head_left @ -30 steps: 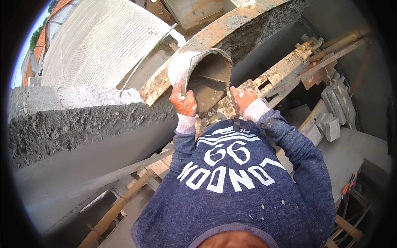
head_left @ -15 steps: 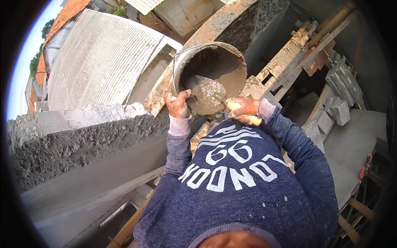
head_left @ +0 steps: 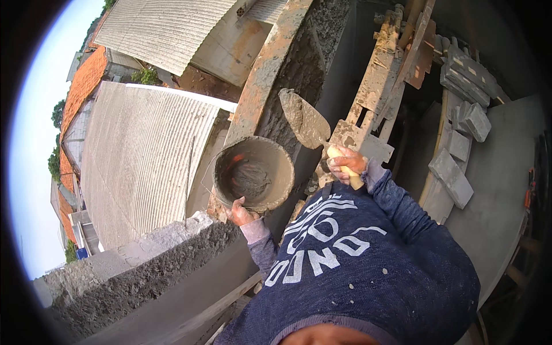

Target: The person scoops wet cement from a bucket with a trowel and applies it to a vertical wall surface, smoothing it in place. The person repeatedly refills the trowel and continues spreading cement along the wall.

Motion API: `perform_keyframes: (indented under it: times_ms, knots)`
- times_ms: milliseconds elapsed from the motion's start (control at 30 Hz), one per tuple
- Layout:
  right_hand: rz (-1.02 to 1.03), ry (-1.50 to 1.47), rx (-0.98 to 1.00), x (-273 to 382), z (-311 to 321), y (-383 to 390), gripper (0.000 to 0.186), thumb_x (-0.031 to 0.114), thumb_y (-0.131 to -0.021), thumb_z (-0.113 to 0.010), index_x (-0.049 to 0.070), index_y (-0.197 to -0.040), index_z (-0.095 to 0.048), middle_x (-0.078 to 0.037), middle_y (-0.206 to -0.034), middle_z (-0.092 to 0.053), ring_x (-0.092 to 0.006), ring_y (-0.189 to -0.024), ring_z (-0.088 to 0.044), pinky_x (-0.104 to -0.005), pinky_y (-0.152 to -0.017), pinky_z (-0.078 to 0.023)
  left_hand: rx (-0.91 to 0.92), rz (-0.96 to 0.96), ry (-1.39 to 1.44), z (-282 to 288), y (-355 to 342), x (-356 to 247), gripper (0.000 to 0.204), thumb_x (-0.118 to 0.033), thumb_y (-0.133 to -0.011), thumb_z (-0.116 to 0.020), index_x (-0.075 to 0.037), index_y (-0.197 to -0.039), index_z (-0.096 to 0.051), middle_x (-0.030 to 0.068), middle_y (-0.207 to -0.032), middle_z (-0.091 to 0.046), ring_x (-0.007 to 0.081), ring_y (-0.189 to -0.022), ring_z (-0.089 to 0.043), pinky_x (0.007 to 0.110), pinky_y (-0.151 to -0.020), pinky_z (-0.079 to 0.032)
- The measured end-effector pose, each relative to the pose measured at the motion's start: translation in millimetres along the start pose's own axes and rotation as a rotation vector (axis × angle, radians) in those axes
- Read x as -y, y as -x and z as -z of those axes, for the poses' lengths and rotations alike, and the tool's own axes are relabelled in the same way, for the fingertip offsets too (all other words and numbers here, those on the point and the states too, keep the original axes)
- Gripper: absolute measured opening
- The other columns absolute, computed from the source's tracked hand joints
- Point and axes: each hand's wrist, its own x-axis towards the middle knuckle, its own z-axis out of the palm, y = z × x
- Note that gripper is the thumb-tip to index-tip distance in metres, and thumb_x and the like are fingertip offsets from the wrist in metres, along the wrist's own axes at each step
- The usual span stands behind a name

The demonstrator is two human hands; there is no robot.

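Note:
My left hand (head_left: 240, 213) grips the near rim of a mortar-caked bucket (head_left: 282, 167), which sits at the wall's corner with its mouth turned up toward me. Wet grey mortar (head_left: 252, 179) lies on its bottom. In my right hand (head_left: 349, 161) is the pale wooden handle of a trowel (head_left: 303, 119). The trowel's leaf-shaped blade, coated in mortar, points away to the upper left, right of the bucket and over the wall top. Fresh mortar (head_left: 302, 66) fills the strip beside a stained plank (head_left: 261, 80) along that wall.
A rough concrete wall top (head_left: 138, 253) runs to the lower left. Beyond it lies a corrugated roof (head_left: 144, 161). At the right are mortar-splashed scaffold boards (head_left: 374, 86) and several grey blocks (head_left: 451, 175) beside a drop. A grey slab (head_left: 494, 190) spans the far right.
The trowel has come out of the bucket and swung up and right over the wall top. The bucket has been lowered toward me and turned more upright, showing less mortar inside.

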Motion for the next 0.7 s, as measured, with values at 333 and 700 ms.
perform_keyframes:
  times_ms: [333, 700]
  knots:
    - [0.714, 0.002, -0.840, 167, 75, -74, 0.032, 0.016, -0.084, -0.064, 0.012, -0.104, -0.040, -0.003, -0.066, -0.046, -0.0122, -0.043, -0.048, -0.0295, -0.037, -0.044, -0.502, 0.059, -0.228, -29, 30, -28, 0.039, -0.001, -0.055, -0.060, 0.008, -0.093, -0.055, 0.0181, -0.093, -0.059, 0.0325, -0.078, -0.062, 0.044, -0.066, -0.055]
    - [0.385, 0.300, -1.331, 288, 159, -331, 0.047, 0.019, -0.079, -0.062, 0.010, -0.121, -0.042, -0.016, -0.100, -0.061, -0.0274, -0.079, -0.066, -0.0402, -0.069, -0.053, -0.575, 0.001, -0.283, -65, 65, -43, 0.065, 0.001, -0.055, -0.054, 0.004, -0.119, -0.052, 0.0141, -0.109, -0.059, 0.0286, -0.092, -0.060, 0.038, -0.080, -0.050]
